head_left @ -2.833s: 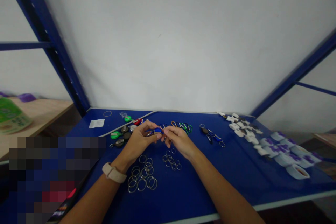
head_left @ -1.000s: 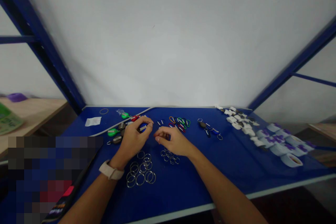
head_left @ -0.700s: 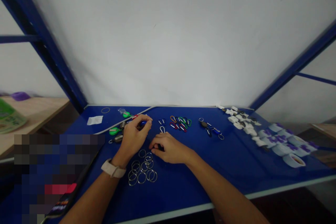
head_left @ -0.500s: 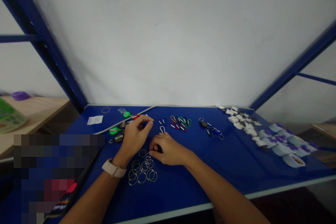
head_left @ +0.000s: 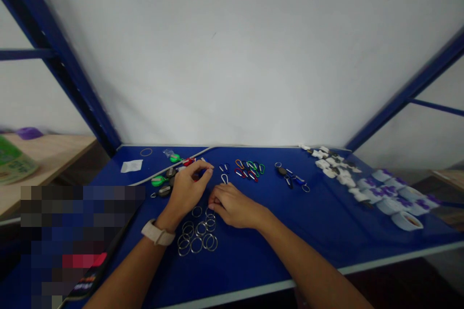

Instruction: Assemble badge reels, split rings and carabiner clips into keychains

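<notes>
Two bare forearms are reaching in from the lower edge of the view, the left forearm [head_left: 126, 270] and the right forearm [head_left: 308, 263] converging toward the centre. The left hand [head_left: 186, 192] is rising from a bent wrist [head_left: 167, 217], with its fingers [head_left: 201, 168] curling over toward the thumb. The right hand [head_left: 234, 207] is lying lower and nearer the viewer, back uppermost, with its fingers [head_left: 217, 201] curving inward toward the left palm. The two hands are sitting just apart, not touching. Whether either grip is closing on anything is hidden from view.
</notes>
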